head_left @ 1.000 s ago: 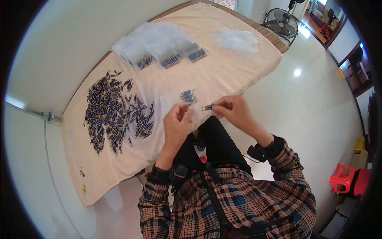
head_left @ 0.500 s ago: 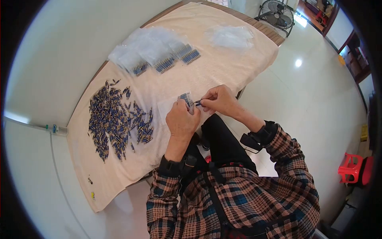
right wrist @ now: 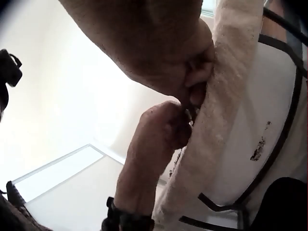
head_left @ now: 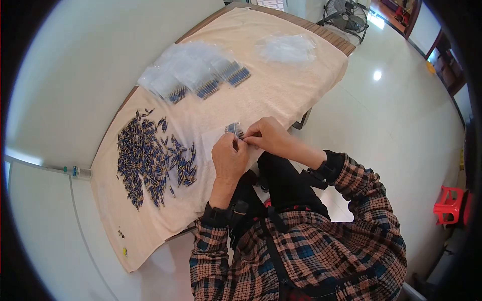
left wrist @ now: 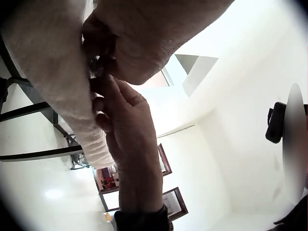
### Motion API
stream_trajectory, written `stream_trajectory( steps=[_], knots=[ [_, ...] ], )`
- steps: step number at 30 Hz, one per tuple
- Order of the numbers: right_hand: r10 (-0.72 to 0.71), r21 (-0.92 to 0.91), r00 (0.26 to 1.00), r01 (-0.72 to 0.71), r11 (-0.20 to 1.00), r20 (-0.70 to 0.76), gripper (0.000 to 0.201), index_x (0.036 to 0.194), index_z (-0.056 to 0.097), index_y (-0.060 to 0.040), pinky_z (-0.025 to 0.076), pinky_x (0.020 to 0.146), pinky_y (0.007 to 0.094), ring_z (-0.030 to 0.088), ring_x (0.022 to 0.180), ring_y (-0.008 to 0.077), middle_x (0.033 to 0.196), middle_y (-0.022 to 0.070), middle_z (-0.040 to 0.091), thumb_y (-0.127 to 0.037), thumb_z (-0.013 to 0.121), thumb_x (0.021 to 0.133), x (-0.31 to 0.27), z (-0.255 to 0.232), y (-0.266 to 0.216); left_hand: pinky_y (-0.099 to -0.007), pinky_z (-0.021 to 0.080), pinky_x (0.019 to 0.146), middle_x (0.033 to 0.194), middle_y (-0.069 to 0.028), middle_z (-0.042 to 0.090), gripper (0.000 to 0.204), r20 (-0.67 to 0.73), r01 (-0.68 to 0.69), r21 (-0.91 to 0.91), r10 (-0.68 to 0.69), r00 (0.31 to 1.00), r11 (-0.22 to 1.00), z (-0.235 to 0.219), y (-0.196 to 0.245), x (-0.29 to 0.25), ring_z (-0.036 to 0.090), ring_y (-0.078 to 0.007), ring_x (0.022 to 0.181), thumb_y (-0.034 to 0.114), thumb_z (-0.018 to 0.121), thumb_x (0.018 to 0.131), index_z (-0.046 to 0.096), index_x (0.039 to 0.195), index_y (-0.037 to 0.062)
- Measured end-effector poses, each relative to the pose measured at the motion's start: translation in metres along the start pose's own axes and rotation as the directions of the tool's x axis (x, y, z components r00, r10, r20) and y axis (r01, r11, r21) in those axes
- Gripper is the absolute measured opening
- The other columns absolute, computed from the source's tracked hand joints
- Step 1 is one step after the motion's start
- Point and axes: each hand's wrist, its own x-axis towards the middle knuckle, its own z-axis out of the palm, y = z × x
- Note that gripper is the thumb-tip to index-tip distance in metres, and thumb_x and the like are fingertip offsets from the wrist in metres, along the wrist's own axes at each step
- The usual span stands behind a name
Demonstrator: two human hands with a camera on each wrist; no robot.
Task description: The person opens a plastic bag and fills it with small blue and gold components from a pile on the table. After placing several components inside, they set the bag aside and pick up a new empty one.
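A clear plastic bag (head_left: 213, 139) with several small blue-and-gold plugs (head_left: 233, 128) inside lies at the table's near edge. My left hand (head_left: 230, 156) pinches the bag's near edge between thumb and fingers. From the right, my right hand (head_left: 271, 136) meets it there, its thumb and forefinger pinching a dark plug end at the bag's mouth; the fingers hide most of it. In the left wrist view the fingertips of the right hand (left wrist: 132, 115) touch those of the left. The right wrist view has the left hand (right wrist: 156, 132) close against the right, over the cloth.
A big heap of loose plugs (head_left: 143, 155) lies on the cream cloth (head_left: 281, 95) to the left. Filled bags (head_left: 188, 65) overlap at the back, and flat clear bags (head_left: 288, 48) lie at the back right. Beyond the table stand a fan (head_left: 346, 17) and a red stool (head_left: 448, 204).
My right hand has brought the plugs leftward to the bag's mouth, where they are now mostly hidden. The left hand has closed on the bag's edge, and both hands' fingertips have come together.
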Motion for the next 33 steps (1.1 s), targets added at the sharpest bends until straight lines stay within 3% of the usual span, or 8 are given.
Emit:
stream_trajectory(
  steps=[3,5,10,13,14,17,26,33],
  knots=[
    [-0.409,-0.503,0.909,0.317,0.804,-0.080,0.013,0.085,0.070,-0.0014,0.050,0.064,0.0375,0.064,0.073,0.0288,0.079,0.0126,0.064,-0.013,0.068,0.079,-0.004,0.008,0.002,-0.0394,0.044,0.055,0.064,-0.0161,0.058,0.012,0.027,0.035,-0.108,-0.032,0.999,0.994,-0.003,-0.005,0.001,0.055,-0.0313,0.057,0.008,0.059,0.077,0.056,0.071,-0.0016],
    [-0.370,-0.517,0.925,0.277,0.810,-0.083,0.016,0.089,0.069,-0.0022,0.049,0.067,0.0386,0.062,0.076,0.0303,0.083,0.0121,0.064,-0.014,0.067,0.079,-0.008,0.009,0.001,-0.0305,0.043,0.054,0.062,-0.0148,0.060,0.011,0.064,0.095,-0.210,-0.083,0.994,0.973,-0.004,-0.008,0.001,0.053,-0.0213,0.052,0.006,0.059,0.079,0.058,0.072,-0.0034],
    [-0.303,-0.477,0.936,0.187,0.859,-0.178,0.027,0.102,0.066,-0.0045,0.048,0.073,0.0381,0.061,0.085,0.0303,0.093,0.0118,0.064,-0.017,0.068,0.079,-0.018,0.009,0.000,-0.0308,0.046,0.064,0.078,-0.0136,0.066,0.008,0.192,0.197,-0.266,-0.148,0.970,0.944,-0.024,-0.014,0.001,0.060,-0.0239,0.067,0.005,0.059,0.079,0.061,0.082,-0.0020],
    [-0.351,-0.493,0.905,0.197,0.848,-0.242,0.032,0.108,0.065,-0.0042,0.048,0.075,0.0369,0.060,0.090,0.0292,0.097,0.0119,0.065,-0.017,0.069,0.079,-0.027,0.012,0.001,-0.0388,0.046,0.084,0.112,-0.0170,0.062,0.026,0.012,-0.084,0.201,0.083,0.996,0.976,-0.039,-0.029,0.000,0.057,-0.0308,0.102,0.008,0.060,0.079,0.061,0.104,0.0027],
    [-0.397,-0.543,0.881,0.209,0.814,-0.257,0.035,0.111,0.063,-0.0035,0.048,0.077,0.0371,0.060,0.093,0.0296,0.100,0.0117,0.065,-0.017,0.069,0.078,-0.031,0.015,0.000,-0.0388,0.046,0.084,0.112,-0.0170,0.062,0.026,0.010,-0.081,0.201,0.081,0.997,0.976,-0.038,-0.032,0.000,0.057,-0.0308,0.102,0.008,0.060,0.079,0.061,0.104,0.0027],
    [-0.454,-0.617,0.849,0.208,0.759,-0.272,0.043,0.118,0.059,-0.0019,0.046,0.083,0.0378,0.058,0.100,0.0301,0.105,0.0114,0.065,-0.017,0.069,0.078,-0.042,0.029,-0.008,-0.0404,0.041,0.092,0.126,-0.0156,0.054,0.042,0.066,-0.388,0.285,0.386,0.920,0.877,-0.030,-0.040,0.007,0.050,-0.0351,0.110,0.009,0.059,0.081,0.053,0.123,0.0048],
    [-0.438,-0.627,0.850,0.176,0.759,-0.292,0.061,0.133,0.045,0.0011,0.036,0.098,0.0406,0.050,0.116,0.0301,0.110,0.0110,0.066,-0.012,0.068,0.079,-0.027,0.050,-0.005,-0.0472,0.041,0.088,0.123,-0.0140,0.054,0.047,0.135,-0.241,0.340,0.207,0.969,0.909,-0.040,-0.036,-0.003,0.050,-0.0372,0.108,0.012,0.059,0.083,0.049,0.128,0.0060],
    [-0.412,-0.546,0.872,0.216,0.809,-0.265,0.060,0.134,0.044,0.0005,0.036,0.098,0.0401,0.050,0.116,0.0294,0.109,0.0087,0.068,-0.010,0.067,0.079,-0.014,0.046,0.000,-0.0362,0.047,0.079,0.109,-0.0173,0.061,0.038,0.158,-0.113,0.162,0.087,0.984,0.980,-0.046,-0.055,0.007,0.058,-0.0316,0.088,0.006,0.053,0.088,0.052,0.126,0.0038]
  ],
)
